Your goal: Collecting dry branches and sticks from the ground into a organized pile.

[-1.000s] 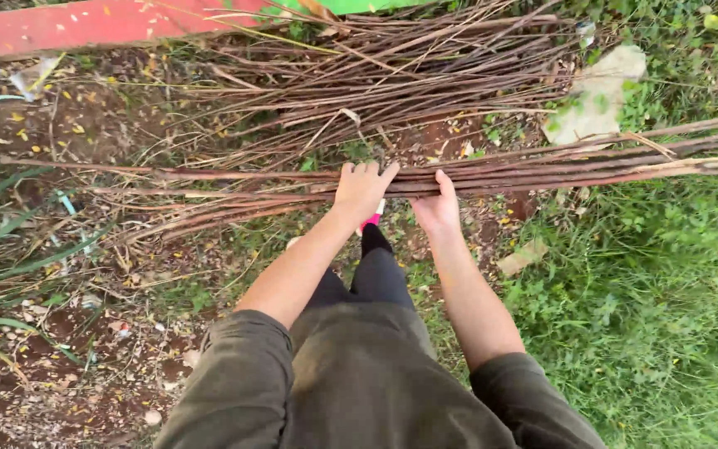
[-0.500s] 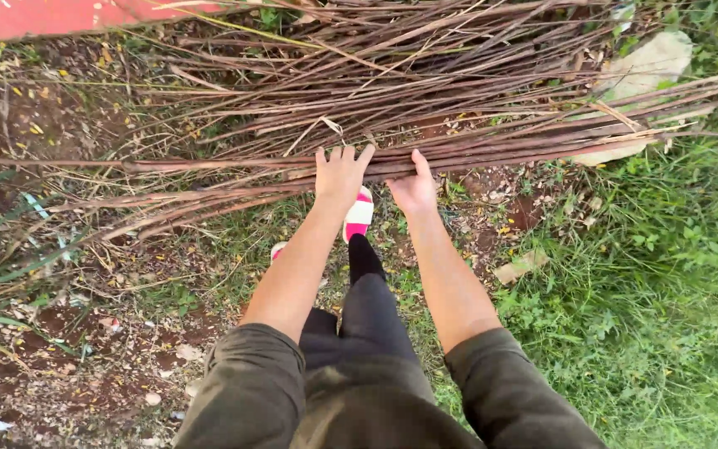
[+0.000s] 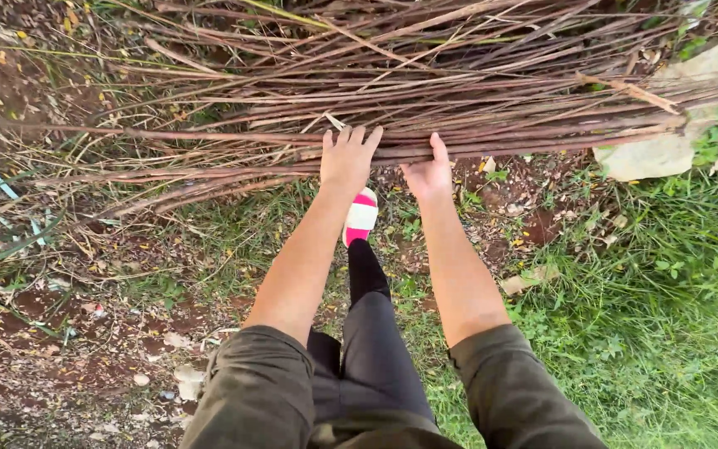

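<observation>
We note bare brown earth point(image 3: 68, 333) strewn with small leaves on the left and thick green grass point(image 3: 650, 333) on the right. Across the top lies a broad pile of long, thin, reddish-brown sticks point(image 3: 425, 58), running mostly left to right. Along its near edge sits a narrower bundle of sticks point(image 3: 209, 137), lying level and touching the pile behind it. A pale flat stone point(image 3: 666, 154) shows just beyond the bundle's right end.

Both forearms reach out from olive-green sleeves point(image 3: 259, 391). Our left hand point(image 3: 347, 162) lies palm down over the bundle, fingers spread loosely across the top, not wrapped round. Our right hand point(image 3: 428, 173), just beside it, has the thumb laid up over the bundle; the fingers are hidden underneath, so we cannot tell how far that grip closes.

Between the arms, a dark trouser leg point(image 3: 371, 333) ends in a pink and white sandal point(image 3: 361, 214), planted on the ground just short of the bundle.
</observation>
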